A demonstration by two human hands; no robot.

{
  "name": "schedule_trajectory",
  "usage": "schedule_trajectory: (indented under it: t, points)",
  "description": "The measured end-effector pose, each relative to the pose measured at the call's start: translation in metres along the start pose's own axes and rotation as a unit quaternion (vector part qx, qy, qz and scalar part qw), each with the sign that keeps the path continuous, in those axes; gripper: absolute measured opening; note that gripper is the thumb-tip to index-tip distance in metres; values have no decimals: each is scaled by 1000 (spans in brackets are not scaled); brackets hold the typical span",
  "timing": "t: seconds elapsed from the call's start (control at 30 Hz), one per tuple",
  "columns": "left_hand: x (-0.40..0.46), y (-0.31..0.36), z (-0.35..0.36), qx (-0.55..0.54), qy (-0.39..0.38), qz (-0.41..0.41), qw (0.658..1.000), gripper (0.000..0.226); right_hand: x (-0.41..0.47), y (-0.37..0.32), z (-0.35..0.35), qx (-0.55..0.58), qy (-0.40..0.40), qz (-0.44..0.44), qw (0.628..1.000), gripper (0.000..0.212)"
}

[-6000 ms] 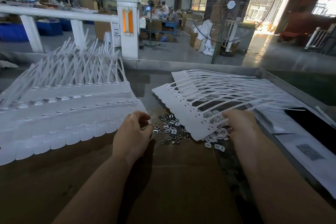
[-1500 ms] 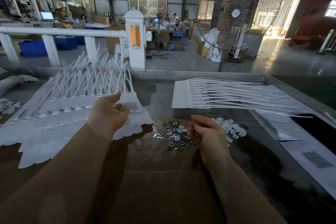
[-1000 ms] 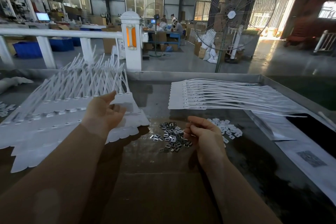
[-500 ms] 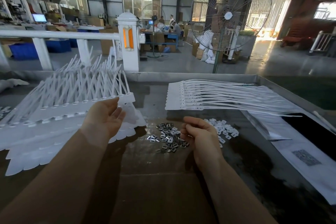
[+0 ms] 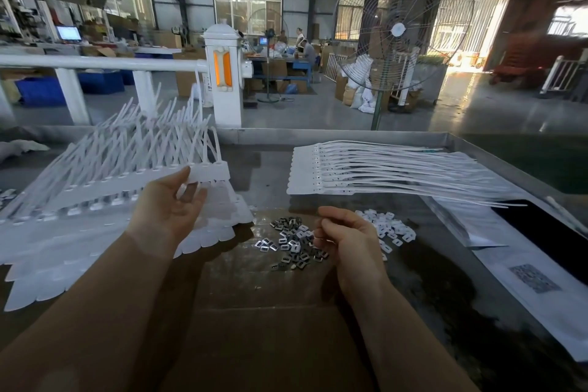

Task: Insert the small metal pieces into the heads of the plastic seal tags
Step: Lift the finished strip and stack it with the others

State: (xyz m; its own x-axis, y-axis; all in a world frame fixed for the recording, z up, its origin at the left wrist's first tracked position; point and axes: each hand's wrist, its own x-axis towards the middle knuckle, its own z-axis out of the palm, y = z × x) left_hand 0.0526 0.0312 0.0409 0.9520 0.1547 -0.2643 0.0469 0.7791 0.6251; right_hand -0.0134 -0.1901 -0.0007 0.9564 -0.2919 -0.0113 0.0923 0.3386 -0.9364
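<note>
My left hand [image 5: 173, 212] grips a white strip of joined seal tags [image 5: 208, 170] by its edge, lifted above the large pile of tag strips [image 5: 95, 200] on the left. A small heap of metal pieces [image 5: 291, 240] lies on the table in the middle. My right hand [image 5: 345, 240] hovers just right of that heap with fingers curled; whether it pinches a piece I cannot tell. Beside it lies a heap of small white plastic caps [image 5: 389, 227]. A second bundle of tag strips [image 5: 366, 173] lies flat at the back right.
The metal table has a raised rim [image 5: 483, 154] at the back and right. Printed white bags [image 5: 525, 277] lie at the right edge. A big standing fan [image 5: 399, 25] and a white post [image 5: 224, 73] stand beyond the table. Brown cardboard [image 5: 270, 328] covers the near table.
My left hand has raised the tag strip a little higher off the pile. My right hand has stayed by the metal pieces, fingers curling slightly.
</note>
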Motion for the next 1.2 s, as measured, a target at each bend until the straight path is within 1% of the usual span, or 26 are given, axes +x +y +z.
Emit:
schedule_trajectory:
  t: [0.1,0.13,0.23,0.3,0.4,0.53,0.57,0.67,0.73,0.8,0.87,0.9,0.97,1.0,1.07,1.1,1.2]
  points:
    - [-4,-2,1,-5,-21,25,999,40,1,0,1,-7,-2,0,1000,22]
    - [-7,-4,2,-8,-29,32,999,37,1,0,1,-6,-2,0,1000,22]
    - [-18,-11,7,-6,-49,43,998,21,2,2,1,-6,-4,-6,1000,23]
    - [-26,-19,8,-9,-64,43,997,18,2,3,1,-12,-9,-10,1000,24]
    - [-37,-33,7,12,-93,56,994,26,3,5,0,-24,-19,-17,999,24]
    - [-48,-50,6,20,-93,72,993,34,4,5,0,-20,-24,-18,999,25]
    - [-51,-54,7,17,-90,72,993,33,4,6,0,-17,-25,-18,999,24]
    - [-61,-67,9,4,-74,55,996,28,5,6,1,-3,-34,-16,999,20]
    - [-69,-77,11,-8,-65,44,997,35,6,6,3,5,-47,-16,999,17]
    - [-79,-85,12,-11,-78,42,996,40,5,7,5,12,-55,-15,998,20]
    - [-88,-95,16,11,-104,42,994,36,5,6,5,23,-58,-10,998,24]
    - [-92,-101,17,8,-101,41,994,39,4,5,4,26,-59,-7,998,24]
    - [-98,-110,14,9,-81,31,996,35,4,1,4,19,-57,9,998,25]
    - [-101,-114,13,35,-88,33,995,35,3,0,3,17,-54,18,998,25]
    - [-106,-121,13,55,-116,27,991,35,5,-2,1,27,-41,26,998,22]
    - [-107,-124,12,59,-113,20,992,35,5,-2,-1,28,-34,23,999,21]
    - [-106,-124,11,65,-96,-5,993,22,4,-2,-3,-11,-31,-19,999,22]
